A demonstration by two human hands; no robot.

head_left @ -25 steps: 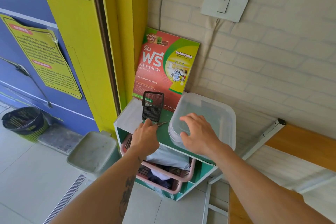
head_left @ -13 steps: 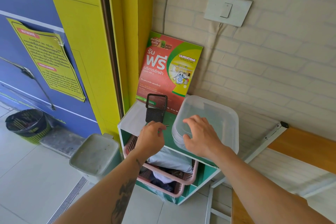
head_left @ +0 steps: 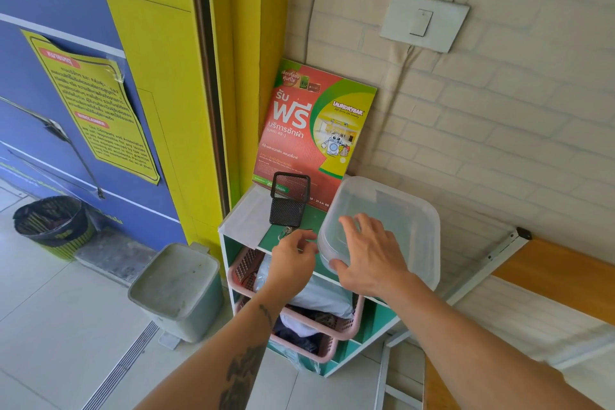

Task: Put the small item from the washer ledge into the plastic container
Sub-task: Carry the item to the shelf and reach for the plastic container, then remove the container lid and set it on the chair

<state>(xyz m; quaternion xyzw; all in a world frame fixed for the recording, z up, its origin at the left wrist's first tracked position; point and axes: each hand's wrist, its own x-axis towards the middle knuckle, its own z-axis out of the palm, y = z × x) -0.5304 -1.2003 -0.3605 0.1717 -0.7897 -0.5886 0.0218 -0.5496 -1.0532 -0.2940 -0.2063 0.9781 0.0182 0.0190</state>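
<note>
Pickup step, by the look of it; left hand (head_left: 293, 253) curled over a small metallic item (head_left: 285, 230) on the shelf top (head_left: 248, 215) beside the mesh pen holder (head_left: 289, 198), grip unclear (fingers hide it); right hand (head_left: 367, 255) spread open, steadying the lidded plastic container (head_left: 402, 210); next: lift lid, drop item in.

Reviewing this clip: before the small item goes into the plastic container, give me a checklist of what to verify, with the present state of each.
1. Small item in the left hand: cannot tell. The fingers curl near a small metallic item on the shelf top, but the grip is hidden.
2. Right hand steadying the plastic container: ok, it rests on the near corner.
3. Container lid off: not ok, a clear lid seems still on.
4. Path from item to container clear: ok, only the mesh pen holder stands behind.
5. Container seated on the shelf unit: ok, though it overhangs the front edge.
</note>
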